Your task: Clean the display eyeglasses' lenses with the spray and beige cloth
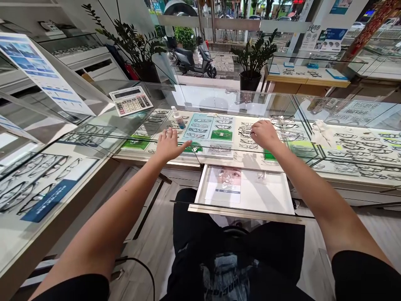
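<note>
My left hand point(169, 145) rests palm down on the glass counter top point(147, 148), its fingers spread and nothing in it. Just beyond it stands a small spray bottle point(178, 118) with a white top. Further right, my right hand point(264, 133) is above the counter with its fingers bent together, and what they hold, if anything, is too small to make out. Rows of eyeglasses point(248, 136) lie around and beneath that hand. Between my hands a light blue tray point(196, 125) carries several glasses. Below, a white drawer point(269, 196) is pulled out, with a printed card point(224, 184) inside.
A calculator point(131, 100) lies on the counter at the back left, near a large printed board point(44, 75). Crumpled white tissue point(322, 133) is at the right. Potted plants point(250, 62) stand behind the counter. The open drawer juts over my lap.
</note>
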A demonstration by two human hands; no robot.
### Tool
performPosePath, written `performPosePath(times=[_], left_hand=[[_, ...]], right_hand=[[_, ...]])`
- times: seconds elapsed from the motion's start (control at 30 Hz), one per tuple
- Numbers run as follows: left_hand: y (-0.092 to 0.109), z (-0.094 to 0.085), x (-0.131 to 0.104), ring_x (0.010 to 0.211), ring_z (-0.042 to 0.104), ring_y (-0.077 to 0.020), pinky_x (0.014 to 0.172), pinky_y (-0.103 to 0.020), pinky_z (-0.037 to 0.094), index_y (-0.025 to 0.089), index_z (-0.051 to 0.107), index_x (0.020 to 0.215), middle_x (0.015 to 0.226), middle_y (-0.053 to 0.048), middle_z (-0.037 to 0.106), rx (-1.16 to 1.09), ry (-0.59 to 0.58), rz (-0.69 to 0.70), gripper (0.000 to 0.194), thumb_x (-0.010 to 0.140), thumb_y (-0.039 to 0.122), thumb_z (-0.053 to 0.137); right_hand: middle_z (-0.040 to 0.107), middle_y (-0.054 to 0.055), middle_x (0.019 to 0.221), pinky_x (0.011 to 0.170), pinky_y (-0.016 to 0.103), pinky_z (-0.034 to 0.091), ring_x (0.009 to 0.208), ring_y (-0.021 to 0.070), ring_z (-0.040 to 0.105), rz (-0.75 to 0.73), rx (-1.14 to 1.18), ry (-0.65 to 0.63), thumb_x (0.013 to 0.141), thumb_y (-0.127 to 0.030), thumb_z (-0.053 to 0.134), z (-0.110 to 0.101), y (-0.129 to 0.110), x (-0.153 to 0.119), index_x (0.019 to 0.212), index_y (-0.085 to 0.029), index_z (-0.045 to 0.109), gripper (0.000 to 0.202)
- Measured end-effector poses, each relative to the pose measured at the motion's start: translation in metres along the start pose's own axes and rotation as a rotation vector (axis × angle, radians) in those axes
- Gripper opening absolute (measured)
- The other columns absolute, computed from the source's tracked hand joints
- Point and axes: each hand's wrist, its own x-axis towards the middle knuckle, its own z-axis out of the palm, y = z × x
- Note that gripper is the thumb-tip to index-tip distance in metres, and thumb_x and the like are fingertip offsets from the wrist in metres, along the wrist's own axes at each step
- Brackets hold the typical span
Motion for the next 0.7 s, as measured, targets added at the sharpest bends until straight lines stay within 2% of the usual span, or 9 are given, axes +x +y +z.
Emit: performPosePath(times=[0.13,0.23,0.37,0.43,0.47,0.5,0.57,0.63,0.7], left_hand=[[0.023,0.004,0.006,0.173,0.001,-0.0501,0.14,-0.061,0.006,-0.007,0.01,0.175,0.184,-0.03,0.002,-0.015,-0.028,-0.114,0.144,0.085,0.102,0.035],[0.029,0.003,0.011,0.172,0.0,-0.0534,0.139,-0.065,0.006,-0.011,0.008,0.174,0.183,-0.033,0.0,-0.03,-0.051,-0.151,0.152,0.081,0.106,0.037],[0.03,0.0,0.013,0.173,0.0,-0.0502,0.14,-0.062,0.007,-0.007,0.009,0.175,0.184,-0.029,0.001,-0.016,-0.093,-0.17,0.136,0.09,0.097,0.03],[0.032,-0.001,0.013,0.173,0.001,-0.0481,0.14,-0.059,0.007,-0.006,0.009,0.176,0.185,-0.027,0.001,0.005,-0.104,-0.183,0.123,0.097,0.088,0.022],[0.033,-0.001,0.013,0.173,0.001,-0.0476,0.14,-0.059,0.007,-0.006,0.01,0.176,0.185,-0.027,0.001,0.012,-0.103,-0.191,0.116,0.101,0.082,0.019],[0.035,-0.001,0.013,0.173,0.001,-0.0475,0.14,-0.059,0.007,-0.006,0.01,0.175,0.185,-0.027,0.001,0.013,-0.099,-0.201,0.109,0.103,0.076,0.016],[0.039,-0.001,0.015,0.173,0.0,-0.048,0.14,-0.06,0.006,-0.008,0.01,0.175,0.185,-0.027,0.001,0.004,-0.093,-0.226,0.103,0.106,0.068,0.013],[0.043,-0.002,0.017,0.172,-0.003,-0.0498,0.139,-0.062,0.004,-0.008,0.007,0.175,0.185,-0.028,-0.002,-0.003,-0.109,-0.244,0.111,0.103,0.076,0.018],[0.044,-0.004,0.019,0.172,-0.005,-0.0523,0.139,-0.065,0.002,-0.009,0.002,0.174,0.184,-0.03,-0.006,0.001,-0.146,-0.248,0.133,0.093,0.092,0.032]], right_hand=[[0.072,0.019,0.148,0.119,0.055,0.037,0.139,0.0387,0.055,-0.013,0.0,0.073,0.104,-0.02,0.045,0.006,0.0,-0.005,0.11,-0.011,0.086,0.042],[0.072,0.02,0.148,0.12,0.057,0.037,0.139,0.0394,0.055,-0.023,0.002,0.113,0.104,-0.02,0.045,0.009,0.002,-0.008,0.107,-0.012,0.086,0.042],[0.067,0.022,0.153,0.121,0.059,0.038,0.143,0.0428,0.054,-0.016,0.02,0.182,0.104,-0.022,0.051,-0.005,-0.01,-0.016,0.114,-0.01,0.083,0.036],[0.068,0.022,0.151,0.114,0.056,0.045,0.138,0.0414,0.058,-0.023,0.087,0.236,0.106,-0.025,0.051,-0.021,-0.03,-0.029,0.119,-0.011,0.079,0.034],[0.071,0.021,0.145,0.106,0.052,0.05,0.128,0.0379,0.064,-0.03,0.145,0.232,0.107,-0.027,0.05,-0.029,-0.043,-0.038,0.119,-0.013,0.078,0.033],[0.076,0.018,0.133,0.095,0.046,0.054,0.114,0.033,0.069,-0.039,0.224,0.187,0.108,-0.029,0.051,-0.035,-0.057,-0.047,0.115,-0.016,0.078,0.031],[0.081,0.01,0.112,0.077,0.039,0.053,0.096,0.0271,0.073,-0.044,0.332,-0.075,0.107,-0.035,0.057,-0.039,-0.083,-0.066,0.102,-0.022,0.077,0.025],[0.083,0.006,0.108,0.073,0.036,0.051,0.094,0.0256,0.075,-0.062,0.307,-0.374,0.106,-0.039,0.059,-0.027,-0.099,-0.079,0.097,-0.025,0.078,0.025],[0.083,0.008,0.11,0.076,0.036,0.053,0.098,0.026,0.077,-0.007,0.228,-0.518,0.106,-0.035,0.059,-0.002,-0.099,-0.081,0.096,-0.023,0.079,0.026]])
